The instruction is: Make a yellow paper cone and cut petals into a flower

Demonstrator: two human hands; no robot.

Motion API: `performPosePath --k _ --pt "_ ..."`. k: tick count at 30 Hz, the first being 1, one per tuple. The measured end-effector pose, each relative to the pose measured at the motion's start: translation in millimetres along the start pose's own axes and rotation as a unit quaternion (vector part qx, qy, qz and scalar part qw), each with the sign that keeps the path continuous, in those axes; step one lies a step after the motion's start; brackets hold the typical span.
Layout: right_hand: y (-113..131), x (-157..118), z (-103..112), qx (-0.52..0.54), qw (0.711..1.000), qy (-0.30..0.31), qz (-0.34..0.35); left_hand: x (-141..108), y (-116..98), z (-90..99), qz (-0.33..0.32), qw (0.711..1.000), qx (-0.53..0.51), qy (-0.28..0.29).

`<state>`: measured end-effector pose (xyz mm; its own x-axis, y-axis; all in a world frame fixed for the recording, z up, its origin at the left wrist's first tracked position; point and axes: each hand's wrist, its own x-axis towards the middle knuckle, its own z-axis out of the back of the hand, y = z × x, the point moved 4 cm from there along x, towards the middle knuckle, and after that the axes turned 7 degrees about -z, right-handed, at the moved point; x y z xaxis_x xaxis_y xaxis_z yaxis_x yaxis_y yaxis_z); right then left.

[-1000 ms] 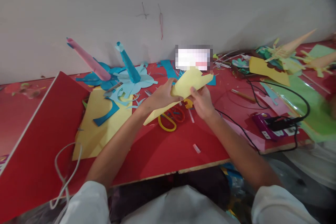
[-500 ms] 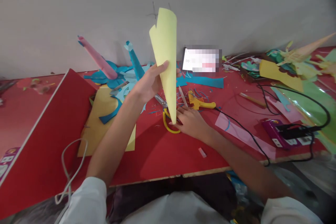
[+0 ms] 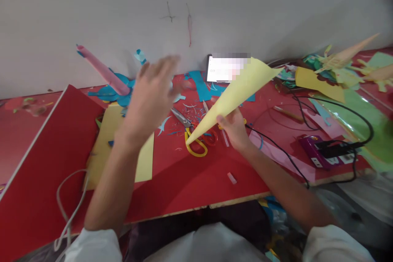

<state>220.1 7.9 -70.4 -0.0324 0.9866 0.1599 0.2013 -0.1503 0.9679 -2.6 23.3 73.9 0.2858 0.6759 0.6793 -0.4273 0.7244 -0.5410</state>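
A pale yellow paper cone [image 3: 229, 96] leans up to the right, its narrow tip over the yellow handle of the scissors [image 3: 196, 153]. My right hand [image 3: 236, 129] grips the cone around its lower middle, thumb on the near side. My left hand [image 3: 153, 94] is raised left of the cone, apart from it, blurred by motion, its fingers spread. Beneath it, a yellow sheet [image 3: 144, 168] lies on the red table [image 3: 184, 188].
A pink paper tube [image 3: 104, 69] stands at the back left near a red board [image 3: 46, 159]. Behind the cone is a phone [image 3: 219, 69]. At right lie a purple box [image 3: 313, 151], black cables and a green sheet [image 3: 362, 127]. A pink piece [image 3: 232, 178] lies near the front edge.
My left hand has let go of the cone and moved up and left. My right hand has moved from the tip to the cone's side, and the cone now tilts to the right.
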Motion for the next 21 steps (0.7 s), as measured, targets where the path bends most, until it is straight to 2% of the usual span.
performPosePath --k 2,3,5,8,11,21 --pt "2 3 4 0.025 1.000 -0.016 -0.009 4 -1 18.0 -0.022 0.997 -0.056 -0.053" --pt "2 5 7 0.030 0.999 -0.024 -0.012 5 1 19.9 -0.027 0.993 -0.101 -0.062" --pt "2 8 13 0.029 0.999 -0.040 -0.012 5 14 12.0 0.010 0.984 -0.166 -0.068" --pt "-2 12 21 0.011 0.998 -0.056 -0.002 1 32 -12.3 0.058 0.972 -0.218 -0.063" --pt "-3 16 26 0.010 0.999 -0.052 0.008 -1 39 -27.3 0.081 0.962 -0.250 -0.070" --pt "-3 23 37 0.046 0.998 -0.046 0.006 -6 34 -36.2 0.102 0.968 -0.223 -0.055"
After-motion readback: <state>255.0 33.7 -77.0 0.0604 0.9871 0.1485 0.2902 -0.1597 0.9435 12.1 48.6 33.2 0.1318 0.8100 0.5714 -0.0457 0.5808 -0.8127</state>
